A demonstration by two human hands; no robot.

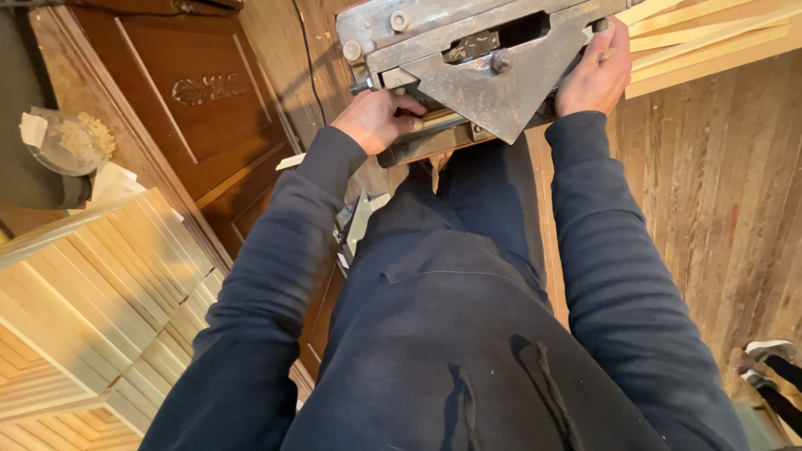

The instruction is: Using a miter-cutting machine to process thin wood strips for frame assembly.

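- Grey metal machine (pixel 476 63), worn and scuffed, sits at top centre, in front of the person's body.
- Left hand (pixel 380 117): fingers curled in around the machine's lower left edge, next to a pale wood strip (pixel 439 119) showing under it.
- Right hand (pixel 597 75): wrapped on the machine's right end, thumb up by a small knob; can't tell what's under the palm.
- Pale wood slats (pixel 710 38) lie just beside the right hand, top right.
- Stack of cut wood strips (pixel 92 292) at lower left, well apart.
- Dark carved wood panel (pixel 200 108) left of machine; black cable (pixel 307 58) runs across it.
- Plank floor (pixel 718 209) at right.
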